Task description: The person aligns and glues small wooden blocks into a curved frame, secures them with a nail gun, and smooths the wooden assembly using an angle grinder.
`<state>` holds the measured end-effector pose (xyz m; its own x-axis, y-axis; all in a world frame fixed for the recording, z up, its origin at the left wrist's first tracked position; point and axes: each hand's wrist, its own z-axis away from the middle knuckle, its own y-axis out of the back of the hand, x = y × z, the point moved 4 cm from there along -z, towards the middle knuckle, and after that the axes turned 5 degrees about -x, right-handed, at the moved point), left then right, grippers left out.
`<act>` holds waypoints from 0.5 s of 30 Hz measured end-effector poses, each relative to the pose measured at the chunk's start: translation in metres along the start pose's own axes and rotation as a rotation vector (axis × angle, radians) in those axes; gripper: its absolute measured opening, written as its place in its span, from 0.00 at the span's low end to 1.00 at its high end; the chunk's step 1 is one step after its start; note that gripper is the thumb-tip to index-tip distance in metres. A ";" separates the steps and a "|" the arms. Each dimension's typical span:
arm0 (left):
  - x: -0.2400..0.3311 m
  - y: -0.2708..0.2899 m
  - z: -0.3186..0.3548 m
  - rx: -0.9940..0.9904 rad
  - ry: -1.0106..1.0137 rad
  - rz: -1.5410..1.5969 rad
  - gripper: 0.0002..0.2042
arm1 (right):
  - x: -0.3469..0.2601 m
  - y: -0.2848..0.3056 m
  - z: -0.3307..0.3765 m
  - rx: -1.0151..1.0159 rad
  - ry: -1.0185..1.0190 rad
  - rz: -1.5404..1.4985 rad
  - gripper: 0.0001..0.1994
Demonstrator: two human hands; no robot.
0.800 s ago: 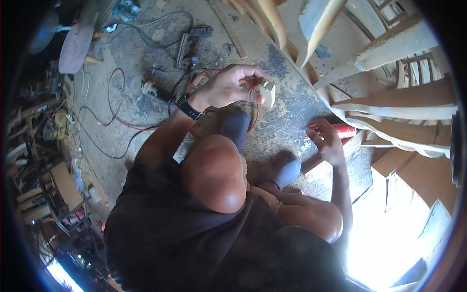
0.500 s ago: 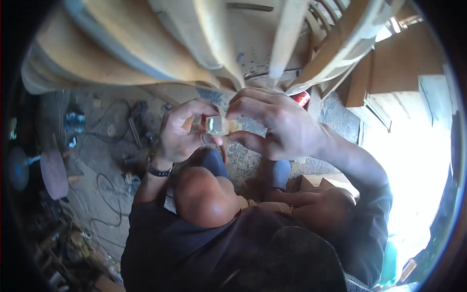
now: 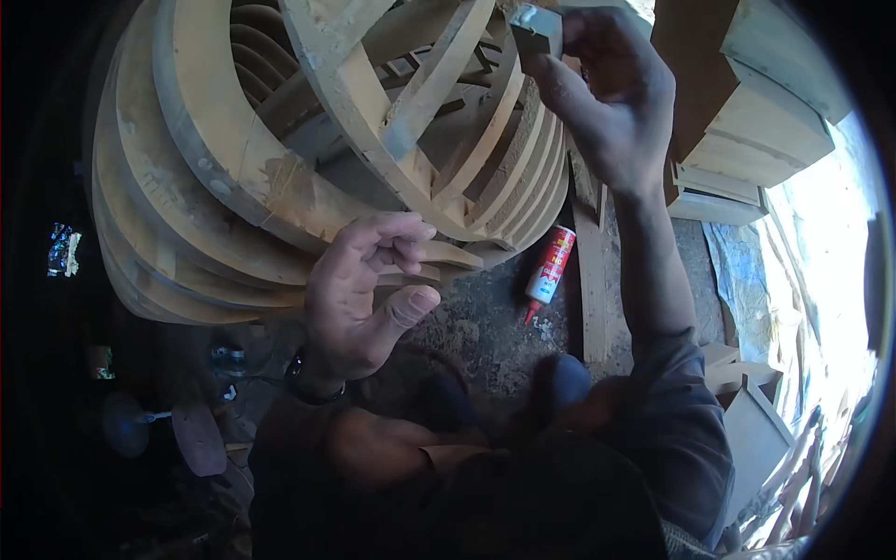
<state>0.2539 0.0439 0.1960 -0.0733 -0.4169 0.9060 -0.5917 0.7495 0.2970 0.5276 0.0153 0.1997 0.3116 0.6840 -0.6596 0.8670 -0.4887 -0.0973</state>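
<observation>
High on the right, my right hand point(image 3: 623, 112) pinches a small wooden block point(image 3: 539, 37) between thumb and fingers. A white smear that looks like glue lies on the block's upper face. The block is close to a rib of the large curved wooden frame point(image 3: 247, 177); whether they touch I cannot tell. My left hand point(image 3: 355, 289) is open and holds nothing, its fingers loosely bent and thumb apart, just in front of the frame's lower ribs. On the floor right of the frame lies a red and white squeeze bottle point(image 3: 553, 264) with a red nozzle.
A long wooden board point(image 3: 594, 289) lies on the floor beside the bottle. Box-like wooden pieces point(image 3: 747, 140) are stacked at the right. A round pinkish disc point(image 3: 199, 439) and dark clutter are at the lower left. My knees are below my hands.
My hands have parted. The right one has carried the block up and to the right, while the left has let go of it. The view has shifted, showing more of the frame and the whole bottle.
</observation>
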 end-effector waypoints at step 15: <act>-0.040 -0.065 -0.176 0.247 0.186 -0.757 0.38 | 0.099 0.018 -0.040 0.106 -0.386 0.076 0.16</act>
<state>0.4363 0.1023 0.1940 0.5387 -0.6561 0.5285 -0.5888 0.1555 0.7932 0.5901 0.0959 0.1623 0.1868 0.4004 -0.8971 0.7962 -0.5967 -0.1005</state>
